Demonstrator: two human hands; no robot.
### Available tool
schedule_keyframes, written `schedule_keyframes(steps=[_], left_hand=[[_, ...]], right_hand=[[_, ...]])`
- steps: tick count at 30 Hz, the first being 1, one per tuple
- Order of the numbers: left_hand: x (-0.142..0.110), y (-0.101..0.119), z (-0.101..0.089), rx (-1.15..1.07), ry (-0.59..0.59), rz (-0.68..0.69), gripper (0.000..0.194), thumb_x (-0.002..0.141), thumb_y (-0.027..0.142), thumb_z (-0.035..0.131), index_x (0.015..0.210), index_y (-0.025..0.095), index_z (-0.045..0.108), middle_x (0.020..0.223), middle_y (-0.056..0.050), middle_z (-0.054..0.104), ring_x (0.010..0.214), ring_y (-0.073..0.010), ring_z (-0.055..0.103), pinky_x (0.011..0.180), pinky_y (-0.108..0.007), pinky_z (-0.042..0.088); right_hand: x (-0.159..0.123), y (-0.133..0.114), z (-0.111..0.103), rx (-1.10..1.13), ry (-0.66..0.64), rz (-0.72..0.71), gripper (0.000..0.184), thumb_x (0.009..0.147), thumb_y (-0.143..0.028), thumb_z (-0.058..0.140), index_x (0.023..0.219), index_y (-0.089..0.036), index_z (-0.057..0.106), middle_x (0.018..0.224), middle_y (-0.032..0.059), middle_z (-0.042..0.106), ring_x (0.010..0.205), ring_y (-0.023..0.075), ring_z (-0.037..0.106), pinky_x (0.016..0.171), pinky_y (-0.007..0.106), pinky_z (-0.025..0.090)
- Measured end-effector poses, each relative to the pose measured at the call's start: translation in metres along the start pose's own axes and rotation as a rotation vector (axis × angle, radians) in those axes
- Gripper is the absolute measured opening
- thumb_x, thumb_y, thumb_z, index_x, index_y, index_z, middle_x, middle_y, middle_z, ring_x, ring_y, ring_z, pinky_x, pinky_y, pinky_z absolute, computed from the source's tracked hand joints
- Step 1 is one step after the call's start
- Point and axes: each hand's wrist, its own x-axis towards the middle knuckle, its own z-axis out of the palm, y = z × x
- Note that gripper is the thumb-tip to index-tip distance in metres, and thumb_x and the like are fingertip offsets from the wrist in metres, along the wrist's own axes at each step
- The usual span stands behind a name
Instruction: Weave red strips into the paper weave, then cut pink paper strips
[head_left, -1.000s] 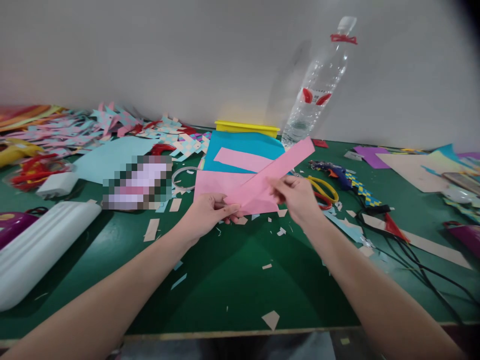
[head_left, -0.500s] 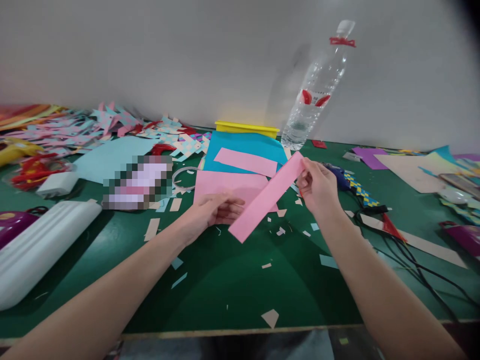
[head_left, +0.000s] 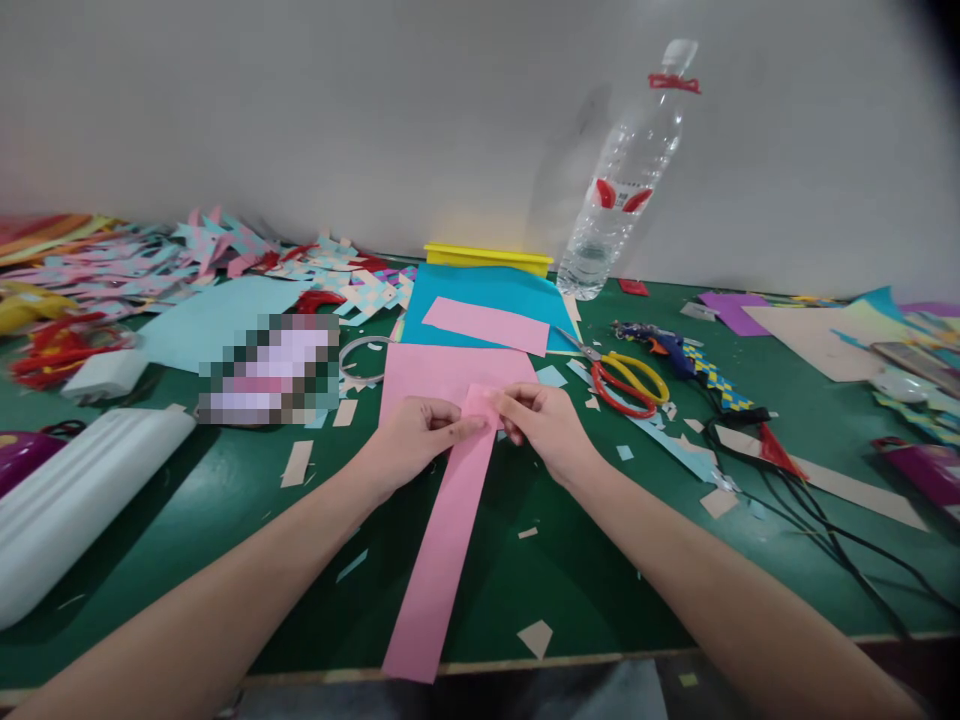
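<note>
A long pink paper strip [head_left: 452,545] runs from my fingers down to the table's front edge. My left hand [head_left: 409,440] pinches its upper left side between thumb and fingers. On the upper right side, my right hand [head_left: 544,428] grips the same strip near its far end. Behind the hands lies a pink paper sheet [head_left: 420,372], partly covered by them. Beyond that, a shorter pink paper piece [head_left: 487,325] rests on a blue sheet [head_left: 450,285].
Scissors [head_left: 630,383] with red and yellow handles lie to the right. A clear bottle [head_left: 626,180] leans against the wall. At left are a roll of tape [head_left: 346,362], a blurred-out phone [head_left: 274,375] and a white long device [head_left: 90,510]. Paper scraps and black cables [head_left: 832,520] are scattered about.
The pink strip has swung from a slant to the right to nearly lengthwise, its near end now at the table edge. My right hand moved left and down to join my left, uncovering the scissors.
</note>
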Motion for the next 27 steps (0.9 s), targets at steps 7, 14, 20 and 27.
schedule_keyframes(steps=[7, 14, 20, 27], left_hand=[[0.001, -0.001, 0.001, 0.033, -0.024, -0.019, 0.054, 0.078, 0.054, 0.06, 0.052, 0.018, 0.03, 0.054, 0.006, 0.019, 0.048, -0.0086, 0.017, 0.047, -0.025, 0.014], [0.0, 0.002, 0.001, 0.057, -0.021, -0.006, 0.055, 0.079, 0.057, 0.057, 0.051, 0.018, 0.029, 0.054, 0.006, 0.019, 0.048, -0.0086, 0.017, 0.047, -0.025, 0.013], [0.002, -0.002, -0.001, 0.138, 0.0, 0.036, 0.051, 0.082, 0.054, 0.054, 0.053, 0.018, 0.033, 0.055, 0.005, 0.022, 0.05, -0.0091, 0.021, 0.047, -0.024, 0.016], [0.003, -0.004, -0.003, 0.234, 0.023, 0.094, 0.05, 0.082, 0.053, 0.053, 0.052, 0.017, 0.033, 0.054, 0.005, 0.024, 0.05, -0.009, 0.023, 0.048, -0.025, 0.017]], right_hand=[[0.001, 0.004, 0.0, 0.026, 0.009, -0.01, 0.034, 0.069, -0.043, 0.071, 0.055, -0.018, 0.051, 0.042, -0.0083, 0.037, 0.041, 0.0058, 0.03, 0.043, 0.024, 0.024], [0.0, 0.008, 0.001, 0.051, -0.003, -0.022, 0.037, 0.071, -0.045, 0.07, 0.055, -0.018, 0.05, 0.043, -0.0084, 0.038, 0.04, 0.0056, 0.03, 0.042, 0.023, 0.025], [0.001, 0.004, -0.003, -0.086, -0.055, -0.08, 0.033, 0.07, -0.047, 0.07, 0.06, -0.018, 0.058, 0.049, -0.004, 0.053, 0.043, 0.0079, 0.047, 0.046, 0.022, 0.039], [0.004, 0.0, -0.013, -0.24, -0.09, -0.123, 0.038, 0.072, -0.052, 0.067, 0.058, -0.018, 0.059, 0.05, -0.0015, 0.058, 0.043, 0.0088, 0.051, 0.044, 0.022, 0.039]])
